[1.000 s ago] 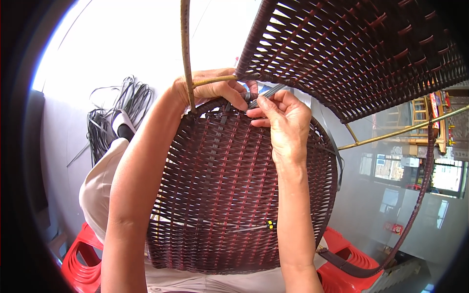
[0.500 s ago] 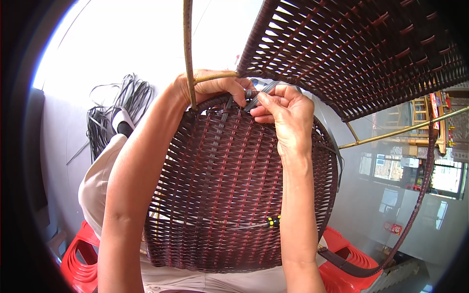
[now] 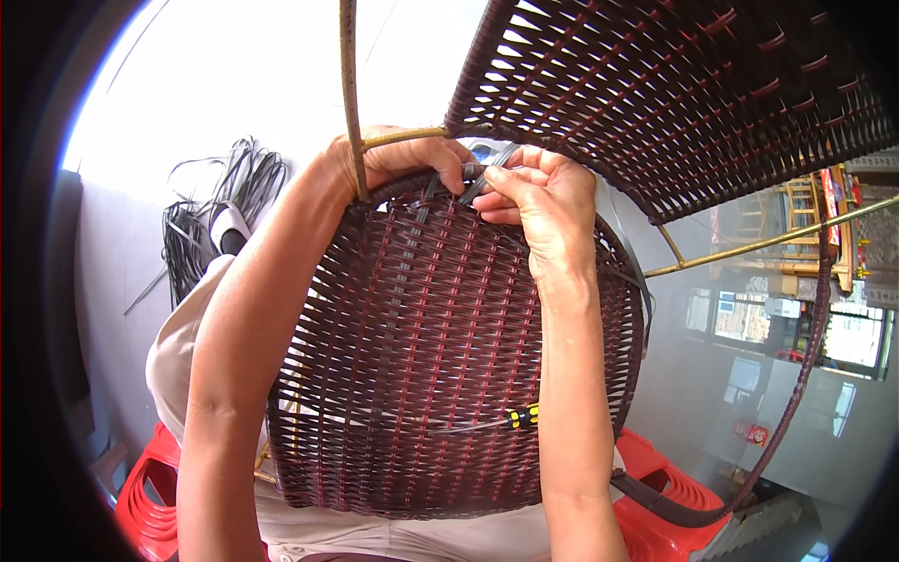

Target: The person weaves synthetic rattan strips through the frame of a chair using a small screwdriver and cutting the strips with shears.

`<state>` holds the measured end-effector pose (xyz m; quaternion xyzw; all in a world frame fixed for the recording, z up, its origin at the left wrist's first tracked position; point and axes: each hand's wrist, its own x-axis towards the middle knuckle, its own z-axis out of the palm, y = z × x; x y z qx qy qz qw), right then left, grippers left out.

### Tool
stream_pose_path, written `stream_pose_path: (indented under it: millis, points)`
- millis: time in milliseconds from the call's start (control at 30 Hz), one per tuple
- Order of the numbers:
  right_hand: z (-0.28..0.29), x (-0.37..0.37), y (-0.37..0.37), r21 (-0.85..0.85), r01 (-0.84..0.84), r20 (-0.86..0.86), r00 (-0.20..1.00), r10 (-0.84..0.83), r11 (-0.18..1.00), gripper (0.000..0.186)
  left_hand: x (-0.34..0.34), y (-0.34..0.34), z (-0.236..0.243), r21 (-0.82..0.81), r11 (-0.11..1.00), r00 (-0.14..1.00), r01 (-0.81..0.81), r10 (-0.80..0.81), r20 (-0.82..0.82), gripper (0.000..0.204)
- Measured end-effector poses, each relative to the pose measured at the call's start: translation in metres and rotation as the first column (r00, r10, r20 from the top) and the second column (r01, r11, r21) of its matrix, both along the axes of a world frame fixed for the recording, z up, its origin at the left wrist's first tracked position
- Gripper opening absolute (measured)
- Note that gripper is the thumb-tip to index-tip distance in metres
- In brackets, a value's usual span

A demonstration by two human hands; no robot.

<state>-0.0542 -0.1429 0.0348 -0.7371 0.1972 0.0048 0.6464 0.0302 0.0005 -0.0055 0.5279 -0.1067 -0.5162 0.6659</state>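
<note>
A chair seat woven from dark brown and reddish strips lies across my lap. My left hand reaches past a brass-coloured frame tube and is closed around the seat's far rim, thumb bent over it; its fingers behind are hidden. Beside it, my right hand pinches a flat grey plastic strip between thumb and fingers. The strip crosses the rim, which has a short grey wrap on it. A screwdriver with a yellow and black handle rests on the weave, partly behind my right forearm.
The woven backrest rises at the upper right, joined by brass-coloured tubes. A curved brown armrest bends round the right side. Loose grey strips lie on the floor at left, near my shoe. Red plastic stools flank my legs.
The chair and both hands have shifted slightly left in view. My right hand still pinches the grey strip, and my left hand stays at the rim.
</note>
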Motion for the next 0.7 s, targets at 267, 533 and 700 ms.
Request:
stream_pose_path:
  millis: [267, 533, 700]
  points:
    - [0.002, 0.0, 0.006, -0.055, 0.04, 0.015, 0.999, -0.039, 0.998, 0.012, 0.002, 0.0, 0.002, 0.053, 0.997, 0.998, 0.06, -0.062, 0.03, 0.053]
    - [-0.005, 0.003, 0.011, -0.109, 0.076, 0.06, 0.996, -0.07, 0.991, 0.006, 0.001, 0.0, -0.003, 0.062, 0.998, 0.999, 0.032, -0.032, 0.0, 0.045]
    - [-0.004, 0.003, 0.009, -0.106, 0.091, 0.069, 0.994, -0.084, 0.99, 0.004, -0.001, -0.003, 0.0, 0.046, 0.998, 0.999, 0.038, -0.038, -0.007, 0.04]
